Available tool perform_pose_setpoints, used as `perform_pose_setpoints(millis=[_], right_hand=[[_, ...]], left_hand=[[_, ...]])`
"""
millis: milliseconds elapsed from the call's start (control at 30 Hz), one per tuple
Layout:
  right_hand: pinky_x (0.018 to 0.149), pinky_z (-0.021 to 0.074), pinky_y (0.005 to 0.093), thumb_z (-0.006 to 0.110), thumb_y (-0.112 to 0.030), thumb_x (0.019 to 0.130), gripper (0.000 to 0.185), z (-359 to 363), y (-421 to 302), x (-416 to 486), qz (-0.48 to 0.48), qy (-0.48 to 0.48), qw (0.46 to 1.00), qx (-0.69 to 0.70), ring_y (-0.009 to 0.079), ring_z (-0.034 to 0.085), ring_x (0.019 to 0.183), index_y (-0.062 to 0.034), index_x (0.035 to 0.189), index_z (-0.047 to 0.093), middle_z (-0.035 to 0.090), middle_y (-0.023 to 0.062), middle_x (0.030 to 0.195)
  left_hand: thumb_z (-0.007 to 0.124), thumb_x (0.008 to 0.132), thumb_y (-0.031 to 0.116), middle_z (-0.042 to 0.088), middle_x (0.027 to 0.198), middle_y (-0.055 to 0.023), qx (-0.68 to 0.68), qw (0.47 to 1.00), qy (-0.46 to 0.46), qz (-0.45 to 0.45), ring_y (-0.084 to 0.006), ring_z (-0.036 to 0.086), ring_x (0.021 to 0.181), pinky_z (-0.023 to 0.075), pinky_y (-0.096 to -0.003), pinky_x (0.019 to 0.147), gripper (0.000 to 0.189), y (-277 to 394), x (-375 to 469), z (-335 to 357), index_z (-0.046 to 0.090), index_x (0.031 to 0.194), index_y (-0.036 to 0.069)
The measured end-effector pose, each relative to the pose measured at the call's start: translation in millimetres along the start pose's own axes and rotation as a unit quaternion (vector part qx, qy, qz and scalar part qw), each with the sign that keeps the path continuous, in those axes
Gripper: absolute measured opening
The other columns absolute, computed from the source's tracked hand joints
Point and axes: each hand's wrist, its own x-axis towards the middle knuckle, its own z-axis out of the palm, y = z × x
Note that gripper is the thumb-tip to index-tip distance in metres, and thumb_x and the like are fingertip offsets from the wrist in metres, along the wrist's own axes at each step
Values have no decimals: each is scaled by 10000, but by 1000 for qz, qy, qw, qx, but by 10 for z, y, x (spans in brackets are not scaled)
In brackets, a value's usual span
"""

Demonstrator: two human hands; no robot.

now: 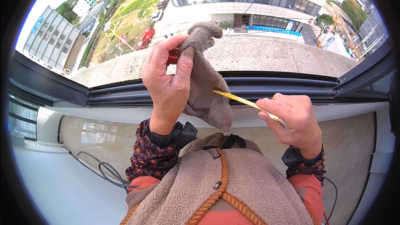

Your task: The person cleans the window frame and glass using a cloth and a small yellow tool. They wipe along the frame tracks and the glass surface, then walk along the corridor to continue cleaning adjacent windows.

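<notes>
My left hand (pixel 170 79) pinches a grey-brown terry cloth (pixel 207 84) between thumb and fingers near its top. The rag hangs in folds over the window track, and its lower end dangles on my side of the frame. My right hand (pixel 292 122) grips a slim yellow-and-white stick (pixel 245 101), possibly the handle of a small brush. Its far tip meets the lower part of the cloth, or lies just in front of it. The end inside my right fist is mostly hidden, with a whitish bit showing between the fingers.
Below my hands runs the dark metal window track (pixel 281 84), with a concrete ledge (pixel 275 53) beyond it and a long drop to the street. Dark frame posts (pixel 365 72) stand at both sides. Black cables (pixel 107 168) lie at the left, above the tiled floor (pixel 109 134).
</notes>
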Motion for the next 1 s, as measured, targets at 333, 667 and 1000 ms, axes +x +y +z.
perform_pose_setpoints(millis=[333,667,1000], right_hand=[[520,455,389,782,-61,875,129,-484,-65,336,-3,-174,982,-78,314,618,596,-36,951,680,628,107,734],[564,508,366,760,-108,947,121,20,-79,409,-4,-89,996,-6,311,662,632,-15,1007,710,687,128,799],[580,532,354,764,-93,941,133,604,-450,764,-11,-119,992,-43,312,690,671,-24,1018,681,689,124,829]], left_hand=[[765,880,-48,700,1013,-99,106,989,-85,61,-169,651,817,536,-283,726,244,-16,-339,-180,735,1114,13],[730,971,-21,664,1058,-56,-3,999,13,-53,-124,605,909,497,-248,815,167,-203,-611,-852,694,1134,-26],[669,1048,54,676,1139,-33,-86,989,84,-80,-105,627,1001,518,-259,903,171,-329,-683,-1410,676,1209,-5]])
